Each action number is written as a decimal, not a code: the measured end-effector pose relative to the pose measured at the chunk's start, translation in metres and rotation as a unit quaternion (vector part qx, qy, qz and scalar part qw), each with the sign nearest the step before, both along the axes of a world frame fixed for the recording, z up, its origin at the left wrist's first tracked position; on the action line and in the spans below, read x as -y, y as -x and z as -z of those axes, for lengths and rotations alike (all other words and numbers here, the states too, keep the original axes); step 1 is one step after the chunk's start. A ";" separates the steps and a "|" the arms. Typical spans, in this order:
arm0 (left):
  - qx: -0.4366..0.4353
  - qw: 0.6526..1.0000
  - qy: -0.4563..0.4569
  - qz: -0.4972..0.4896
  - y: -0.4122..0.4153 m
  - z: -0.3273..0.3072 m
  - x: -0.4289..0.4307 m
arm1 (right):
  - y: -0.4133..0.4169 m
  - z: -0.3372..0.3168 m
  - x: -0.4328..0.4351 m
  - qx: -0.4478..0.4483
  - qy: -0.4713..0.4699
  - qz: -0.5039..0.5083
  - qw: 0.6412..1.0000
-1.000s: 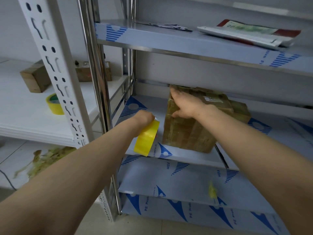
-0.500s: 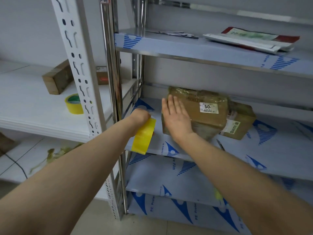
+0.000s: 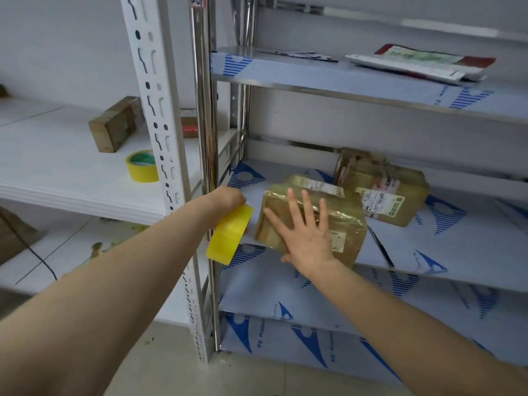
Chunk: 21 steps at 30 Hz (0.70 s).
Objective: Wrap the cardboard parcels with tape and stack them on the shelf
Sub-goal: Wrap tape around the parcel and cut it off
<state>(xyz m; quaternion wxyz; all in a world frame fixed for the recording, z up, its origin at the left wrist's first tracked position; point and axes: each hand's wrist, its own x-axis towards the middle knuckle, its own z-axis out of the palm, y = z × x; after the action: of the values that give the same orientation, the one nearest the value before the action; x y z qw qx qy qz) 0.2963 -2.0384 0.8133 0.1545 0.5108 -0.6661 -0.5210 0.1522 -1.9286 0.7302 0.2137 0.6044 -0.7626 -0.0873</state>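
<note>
Spread flat, the right hand (image 3: 307, 238) presses the centre-frame parcel (image 3: 341, 217), likely light, stiff and tape-slick, best held by its edges; the left hand (image 3: 228, 198) grips the tape roll (image 3: 230, 237).

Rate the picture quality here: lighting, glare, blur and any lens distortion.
Head view: light is soft and even, no hard shadows. Head view: the front parcel glints along its taped top edge, and the chrome post shows streaky reflections. Head view: the white upright leans, probably from wide-angle distortion; the rear parcel has labels too soft to read.
</note>
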 end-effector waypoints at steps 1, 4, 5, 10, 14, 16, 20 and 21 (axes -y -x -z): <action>0.005 1.000 -0.004 0.003 0.000 0.000 -0.001 | 0.001 0.005 -0.003 0.025 -0.010 0.017 0.999; -0.003 1.000 -0.030 -0.009 -0.006 -0.003 -0.005 | 0.003 0.017 -0.009 0.068 -0.029 0.030 0.997; -0.007 0.999 -0.034 -0.011 -0.009 -0.007 -0.010 | 0.004 0.017 -0.009 0.070 -0.039 0.030 0.996; -0.033 0.999 -0.038 0.013 -0.006 -0.013 -0.008 | 0.008 0.005 0.003 0.161 -0.025 0.011 0.987; -0.015 0.999 -0.008 0.028 0.001 -0.018 -0.004 | 0.027 -0.007 -0.013 0.225 0.115 0.062 0.966; -0.013 0.999 0.008 0.035 0.006 -0.019 -0.003 | 0.038 -0.003 -0.029 0.220 0.103 0.147 0.959; -0.029 0.999 0.016 0.028 0.022 -0.020 -0.003 | 0.039 0.000 -0.040 0.265 0.023 0.201 0.943; -0.034 0.999 0.020 0.019 0.026 -0.020 -0.002 | 0.038 -0.003 -0.037 0.266 0.022 0.205 0.942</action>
<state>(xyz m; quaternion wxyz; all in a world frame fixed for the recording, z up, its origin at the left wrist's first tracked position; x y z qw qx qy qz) 0.2702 -2.0360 0.8337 0.1775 0.4774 -0.6804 -0.5270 0.1141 -1.8918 0.7328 -0.0061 0.4314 -0.9007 0.0512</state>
